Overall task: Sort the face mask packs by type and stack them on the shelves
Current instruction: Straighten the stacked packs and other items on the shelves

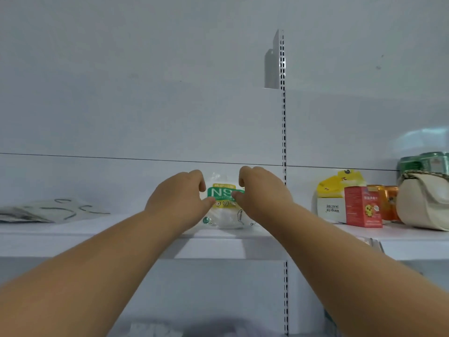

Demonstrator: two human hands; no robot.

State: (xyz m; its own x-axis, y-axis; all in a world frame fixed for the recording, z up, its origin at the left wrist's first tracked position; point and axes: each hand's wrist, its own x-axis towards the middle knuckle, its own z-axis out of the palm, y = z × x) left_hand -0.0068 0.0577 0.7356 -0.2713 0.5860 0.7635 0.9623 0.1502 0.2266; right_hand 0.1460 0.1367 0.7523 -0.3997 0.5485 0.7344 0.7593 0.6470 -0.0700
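Two bare arms are reaching up from the bottom of the frame to a white shelf in the middle. The left hand and the right hand are both holding one mask pack, a clear bag with a green and yellow label. The pack is standing upright on the shelf, near its front edge and just left of the slotted post. The left fingers are curling over the top left of the pack, and the left thumb is pressing on its front. The right fingers are curling over the top right, and the right thumb is touching the label. The hands are close together, with only the label showing between them.

Lots of open shelf is lying to the left of the pack, up to some flat mask packs at the left edge of the frame. To the right, past the post, a red box, a yellow and white pack, orange cans and a cream bag are crowding together, with green cans behind the bag. The wall above the shelf is plain white.
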